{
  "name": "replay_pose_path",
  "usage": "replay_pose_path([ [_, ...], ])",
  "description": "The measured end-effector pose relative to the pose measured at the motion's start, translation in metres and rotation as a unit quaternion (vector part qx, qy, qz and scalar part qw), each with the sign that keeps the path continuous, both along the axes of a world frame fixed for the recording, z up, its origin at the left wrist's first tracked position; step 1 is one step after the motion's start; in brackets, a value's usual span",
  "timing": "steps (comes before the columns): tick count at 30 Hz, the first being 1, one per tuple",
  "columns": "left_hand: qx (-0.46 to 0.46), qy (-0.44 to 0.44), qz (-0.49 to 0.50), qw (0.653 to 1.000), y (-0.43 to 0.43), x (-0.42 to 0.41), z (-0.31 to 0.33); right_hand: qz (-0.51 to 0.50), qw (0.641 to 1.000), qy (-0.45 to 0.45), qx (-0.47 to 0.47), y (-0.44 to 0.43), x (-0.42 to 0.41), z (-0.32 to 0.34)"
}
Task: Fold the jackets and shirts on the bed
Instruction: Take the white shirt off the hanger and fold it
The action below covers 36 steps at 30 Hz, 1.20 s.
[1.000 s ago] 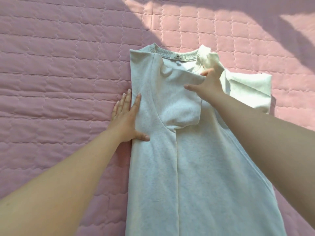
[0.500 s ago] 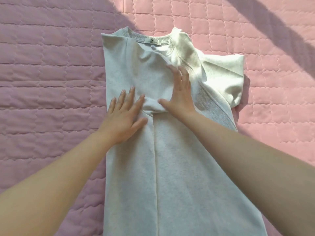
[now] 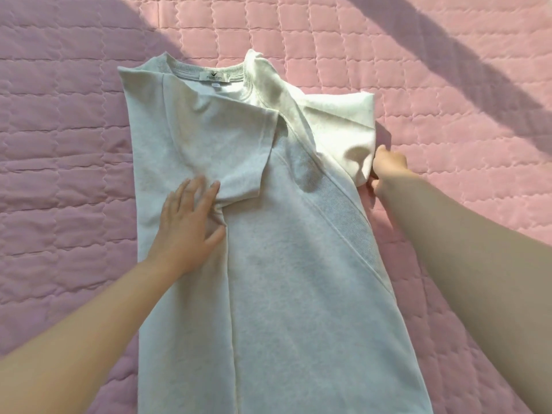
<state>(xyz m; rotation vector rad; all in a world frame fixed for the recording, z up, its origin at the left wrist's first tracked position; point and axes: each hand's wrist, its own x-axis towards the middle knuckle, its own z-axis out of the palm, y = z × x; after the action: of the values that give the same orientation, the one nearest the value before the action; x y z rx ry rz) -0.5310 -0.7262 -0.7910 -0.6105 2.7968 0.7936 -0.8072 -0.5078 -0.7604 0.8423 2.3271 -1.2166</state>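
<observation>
The shirt [image 3: 283, 279], pale grey, lies flat on the pink quilt [image 3: 59, 162] that covers the bed. Its collar [image 3: 206, 68] is at the far end from the person and serves as the reference point below. A small label [image 3: 215, 77] shows just inside the collar. The body of the shirt runs from the collar toward the person and passes out of view at the near edge.

Below and to the left of the collar, one side of the shirt is turned inward over the body. The folded sleeve [image 3: 233, 150] lies slanted across the chest area directly below the collar, with its cuff pointing down.

The left hand [image 3: 188, 222] rests well below the collar, slightly to its left. It lies flat with the fingers straight and lightly spread, and it presses on the cloth at the cuff of the folded sleeve.

The loose sleeve [image 3: 343, 124] spreads out to the right of the collar in bright sunlight. The right hand [image 3: 388, 171] is below and far to the right of the collar, at the outer hem of this sleeve. Its fingers curl round the hem and grip it (the fingertips are hidden behind the cloth).

A ribbed strip [image 3: 337, 210] runs diagonally from under the collar toward the lower right edge of the shirt. A dark band of shadow [image 3: 448, 70] crosses the quilt to the right of the collar.
</observation>
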Motion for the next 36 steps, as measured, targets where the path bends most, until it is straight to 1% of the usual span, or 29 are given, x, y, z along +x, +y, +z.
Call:
replay_pose_path([
  [1, 0.018, 0.028, -0.009, 0.999, 0.004, -0.003, 0.001, -0.004, 0.999, -0.032, -0.025, 0.004, -0.005, -0.001],
  [2, 0.038, 0.041, -0.012, 0.998, 0.008, -0.006, 0.003, 0.013, 0.998, -0.053, -0.044, 0.005, -0.007, -0.001],
  [5, 0.052, 0.028, 0.006, 0.998, 0.016, -0.015, 0.009, 0.093, 0.979, -0.123, -0.133, -0.001, -0.004, 0.004],
  [7, 0.040, 0.019, 0.023, 0.999, 0.019, -0.022, 0.015, 0.164, 0.960, -0.164, -0.155, -0.006, 0.001, 0.010],
  [9, 0.032, 0.010, 0.025, 0.999, 0.023, -0.030, 0.022, 0.242, 0.947, -0.155, -0.145, -0.010, 0.004, 0.013],
  [11, 0.028, 0.005, 0.019, 0.999, 0.030, -0.042, 0.027, 0.322, 0.937, -0.091, -0.097, -0.010, 0.008, 0.013],
  [12, 0.029, 0.007, 0.014, 0.999, 0.036, -0.049, 0.030, 0.344, 0.934, -0.047, -0.082, -0.010, 0.013, 0.013],
  [13, 0.029, 0.012, 0.005, 0.999, 0.041, -0.054, 0.032, 0.348, 0.933, -0.019, -0.090, -0.011, 0.019, 0.013],
  [14, 0.026, 0.016, -0.006, 1.000, 0.048, -0.061, 0.033, 0.338, 0.932, -0.011, -0.128, -0.011, 0.024, 0.014],
  [16, 0.007, 0.000, -0.023, 1.000, 0.057, -0.072, 0.033, 0.333, 0.923, -0.030, -0.193, -0.007, 0.030, 0.016],
  [19, -0.013, -0.069, -0.019, 0.997, 0.060, -0.081, 0.026, 0.391, 0.902, -0.096, -0.155, 0.003, 0.032, 0.021],
  [20, -0.017, -0.091, -0.019, 0.996, 0.057, -0.082, 0.024, 0.383, 0.907, -0.095, -0.146, 0.004, 0.031, 0.022],
  [21, -0.022, -0.108, -0.021, 0.994, 0.057, -0.084, 0.022, 0.355, 0.923, -0.057, -0.139, 0.007, 0.027, 0.022],
  [22, -0.031, -0.123, -0.025, 0.992, 0.055, -0.084, 0.022, 0.303, 0.944, 0.015, -0.129, 0.010, 0.022, 0.023],
  [23, -0.040, -0.135, -0.031, 0.990, 0.056, -0.086, 0.022, 0.222, 0.964, 0.093, -0.111, 0.017, 0.015, 0.022],
  [24, -0.048, -0.146, -0.035, 0.988, 0.056, -0.088, 0.024, 0.124, 0.974, 0.160, -0.099, 0.027, 0.004, 0.017],
  [25, -0.055, -0.156, -0.037, 0.986, 0.057, -0.090, 0.025, 0.019, 0.978, 0.187, -0.091, 0.039, -0.004, 0.015],
  [26, -0.062, -0.166, -0.041, 0.983, 0.059, -0.092, 0.026, -0.077, 0.976, 0.168, -0.113, 0.053, -0.013, 0.014],
  [27, -0.065, -0.177, -0.044, 0.981, 0.060, -0.094, 0.027, -0.141, 0.971, 0.109, -0.160, 0.064, -0.017, 0.012],
  [28, -0.064, -0.187, -0.045, 0.979, 0.062, -0.096, 0.027, -0.169, 0.961, 0.033, -0.216, 0.073, -0.018, 0.011],
  [29, -0.060, -0.194, -0.045, 0.978, 0.062, -0.098, 0.027, -0.162, 0.958, -0.024, -0.235, 0.076, -0.015, 0.014],
  [30, -0.057, -0.195, -0.046, 0.978, 0.062, -0.100, 0.027, -0.126, 0.957, -0.068, -0.253, 0.077, -0.012, 0.017],
  [31, -0.056, -0.190, -0.053, 0.979, 0.062, -0.102, 0.027, -0.082, 0.960, -0.088, -0.251, 0.076, -0.010, 0.019],
  [32, -0.059, -0.176, -0.068, 0.980, 0.062, -0.102, 0.026, -0.042, 0.962, -0.089, -0.255, 0.075, -0.008, 0.018],
  [34, -0.048, -0.145, -0.116, 0.981, 0.064, -0.103, 0.023, 0.002, 0.965, -0.041, -0.259, 0.071, 0.000, 0.016],
  [36, -0.023, -0.143, -0.149, 0.978, 0.068, -0.103, 0.022, 0.027, 0.975, 0.021, -0.218, 0.063, 0.013, 0.012],
])
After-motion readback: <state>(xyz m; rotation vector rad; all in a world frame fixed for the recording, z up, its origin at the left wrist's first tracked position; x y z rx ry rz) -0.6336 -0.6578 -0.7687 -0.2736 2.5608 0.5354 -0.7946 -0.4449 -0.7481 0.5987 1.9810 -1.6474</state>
